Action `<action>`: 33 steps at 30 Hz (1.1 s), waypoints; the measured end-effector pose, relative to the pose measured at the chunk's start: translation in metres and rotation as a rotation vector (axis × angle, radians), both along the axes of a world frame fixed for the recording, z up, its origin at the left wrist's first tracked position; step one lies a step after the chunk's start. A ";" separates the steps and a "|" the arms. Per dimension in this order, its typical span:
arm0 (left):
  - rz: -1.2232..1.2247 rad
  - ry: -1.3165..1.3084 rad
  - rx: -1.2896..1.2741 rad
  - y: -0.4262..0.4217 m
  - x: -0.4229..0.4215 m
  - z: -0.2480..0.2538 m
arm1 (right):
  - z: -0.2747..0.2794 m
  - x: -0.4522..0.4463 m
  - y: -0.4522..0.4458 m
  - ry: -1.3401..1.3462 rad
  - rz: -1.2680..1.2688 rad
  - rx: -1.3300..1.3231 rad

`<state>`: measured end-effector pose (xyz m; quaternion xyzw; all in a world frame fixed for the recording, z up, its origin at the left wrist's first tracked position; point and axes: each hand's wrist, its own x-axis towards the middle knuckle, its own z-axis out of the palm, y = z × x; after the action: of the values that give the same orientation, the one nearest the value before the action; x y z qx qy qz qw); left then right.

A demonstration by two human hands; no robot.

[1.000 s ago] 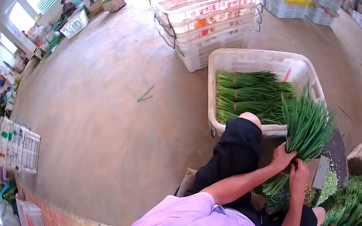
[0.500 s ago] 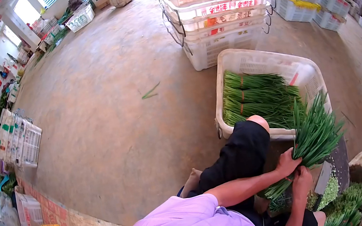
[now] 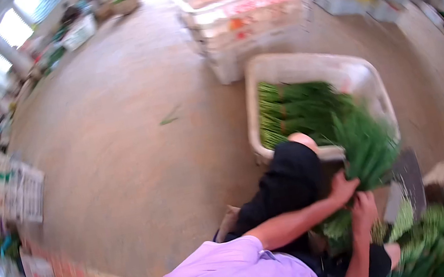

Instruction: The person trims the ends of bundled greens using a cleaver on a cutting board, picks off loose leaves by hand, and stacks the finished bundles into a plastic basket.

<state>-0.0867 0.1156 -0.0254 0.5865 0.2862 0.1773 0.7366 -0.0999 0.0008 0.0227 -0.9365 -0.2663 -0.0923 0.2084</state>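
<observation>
A loose bunch of long green stalks (image 3: 366,142) fans out over the near right corner of a white crate (image 3: 308,57). My left hand (image 3: 343,187) is closed round the bunch near its middle. Just below it, my right hand (image 3: 364,209) has its fingers closed at the lower part of the same bunch. Inside the crate lie several tied green bundles (image 3: 302,106) with thin bands round them. Motion blur hides the fine detail of my fingers and the stalk tips.
Stacked white crates (image 3: 248,15) stand beyond the open crate. More crates (image 3: 17,189) are at the far left. Cut greens (image 3: 428,229) and a wooden block (image 3: 441,176) lie at the lower right. A few loose stalks (image 3: 169,116) are on the floor.
The view has shifted, so the crates appear further left and higher, and the picture is blurrier. Both hands stay on the bunch, whose tips are now smeared by motion.
</observation>
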 end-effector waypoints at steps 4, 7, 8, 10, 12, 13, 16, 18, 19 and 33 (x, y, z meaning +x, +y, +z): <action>-0.094 -0.056 -0.142 0.015 -0.004 0.012 | 0.024 -0.011 0.008 -0.005 0.026 0.173; -0.069 -0.035 -0.236 0.008 0.001 0.002 | 0.028 -0.008 -0.006 0.064 -0.032 0.443; -0.076 -0.080 -0.265 0.004 0.009 -0.020 | 0.024 -0.005 -0.018 0.043 -0.086 0.427; -0.066 -0.109 -0.339 0.005 0.010 -0.021 | 0.008 0.002 -0.031 0.160 -0.231 0.611; -0.108 -0.085 -0.394 0.008 0.009 -0.020 | -0.002 0.010 -0.048 0.114 -0.264 0.506; -0.122 -0.102 -0.424 0.008 0.008 -0.017 | -0.011 0.012 -0.060 0.086 -0.274 0.401; -0.148 -0.110 -0.492 0.008 0.011 -0.018 | -0.018 0.016 -0.070 0.302 -0.344 0.600; -0.182 -0.119 -0.530 0.007 0.011 -0.018 | -0.004 0.016 -0.065 0.598 -0.403 0.775; -0.201 -0.117 -0.525 0.007 0.010 -0.014 | -0.003 0.018 -0.061 0.589 -0.417 0.787; -0.262 -0.112 -0.623 0.008 0.007 0.003 | -0.009 0.023 -0.054 0.724 -0.392 0.972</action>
<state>-0.0800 0.1238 -0.0229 0.3546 0.2081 0.0173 0.9114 -0.0771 -0.0533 0.0135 -0.7383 0.0695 0.0832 0.6657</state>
